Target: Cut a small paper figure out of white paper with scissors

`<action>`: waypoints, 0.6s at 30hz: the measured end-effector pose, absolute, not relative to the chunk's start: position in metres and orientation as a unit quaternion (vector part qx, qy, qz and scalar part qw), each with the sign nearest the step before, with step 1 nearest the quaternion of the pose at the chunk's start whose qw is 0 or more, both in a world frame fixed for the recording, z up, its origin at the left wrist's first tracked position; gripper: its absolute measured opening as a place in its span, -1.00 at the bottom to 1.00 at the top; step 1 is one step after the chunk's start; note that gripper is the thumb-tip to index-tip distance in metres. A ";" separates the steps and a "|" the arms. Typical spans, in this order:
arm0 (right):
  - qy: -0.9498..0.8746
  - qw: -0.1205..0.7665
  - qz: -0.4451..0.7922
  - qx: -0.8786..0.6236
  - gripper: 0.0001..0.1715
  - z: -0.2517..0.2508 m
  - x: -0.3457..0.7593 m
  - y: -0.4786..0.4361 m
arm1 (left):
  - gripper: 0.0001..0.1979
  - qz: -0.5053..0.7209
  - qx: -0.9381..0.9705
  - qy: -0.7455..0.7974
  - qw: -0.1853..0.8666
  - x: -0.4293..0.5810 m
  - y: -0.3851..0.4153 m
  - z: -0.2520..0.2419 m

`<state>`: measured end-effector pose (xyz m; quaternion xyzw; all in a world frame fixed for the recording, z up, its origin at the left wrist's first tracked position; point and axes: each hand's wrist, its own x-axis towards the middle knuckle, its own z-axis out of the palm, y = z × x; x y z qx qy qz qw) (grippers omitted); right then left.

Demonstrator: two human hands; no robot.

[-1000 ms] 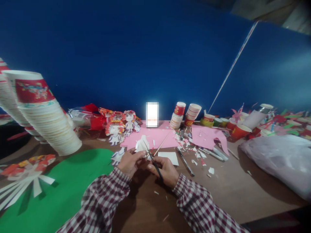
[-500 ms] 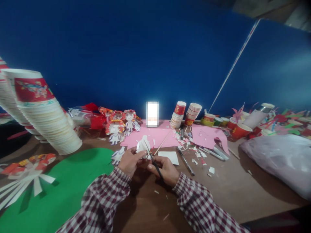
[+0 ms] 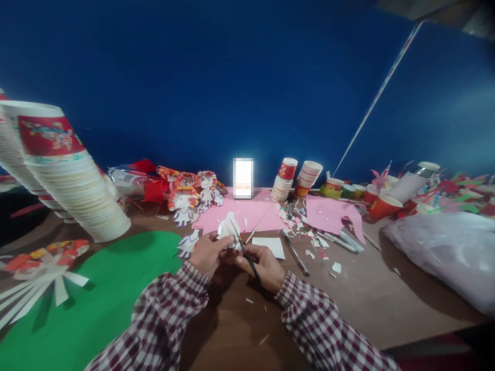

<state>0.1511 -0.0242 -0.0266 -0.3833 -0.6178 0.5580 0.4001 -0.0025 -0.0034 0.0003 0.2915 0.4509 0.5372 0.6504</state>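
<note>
My left hand (image 3: pixel 209 254) pinches a small piece of white paper (image 3: pixel 228 225) above the table. In my right hand (image 3: pixel 266 265) is a pair of scissors (image 3: pixel 247 256) with dark handles, its blades pointing up and left against the paper. Whether the blades are fully closed is hard to see. Just beyond the hands lies a pink sheet (image 3: pixel 257 219). A white paper card (image 3: pixel 269 247) is behind my right hand, with a pen (image 3: pixel 296 253) to its right. Left of my left hand lies a white paper cutout (image 3: pixel 188 243).
Tall stacked paper cups (image 3: pixel 73 180) lean at the left beside a green round sheet (image 3: pixel 127 278). Paper figures (image 3: pixel 184 206) stand behind it. Paper scraps (image 3: pixel 309 239), more cup stacks (image 3: pixel 308 178) and a filled plastic bag (image 3: pixel 441 252) are to the right.
The view has shifted very slightly. Both hands keep nearly the same place, with the scissors still at the white paper.
</note>
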 end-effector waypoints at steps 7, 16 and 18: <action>-0.619 0.402 0.554 -0.385 -0.63 -0.027 0.151 -0.024 | -0.74 0.536 0.270 0.453 0.659 -0.001 -0.005 0.002; -0.613 0.408 0.556 -0.386 -0.62 -0.020 0.148 -0.025 | -0.85 0.531 0.246 0.453 0.673 0.001 -0.006 0.004; -0.610 0.411 0.557 -0.386 -0.63 -0.019 0.148 -0.026 | -0.86 0.530 0.241 0.452 0.675 0.002 -0.006 0.004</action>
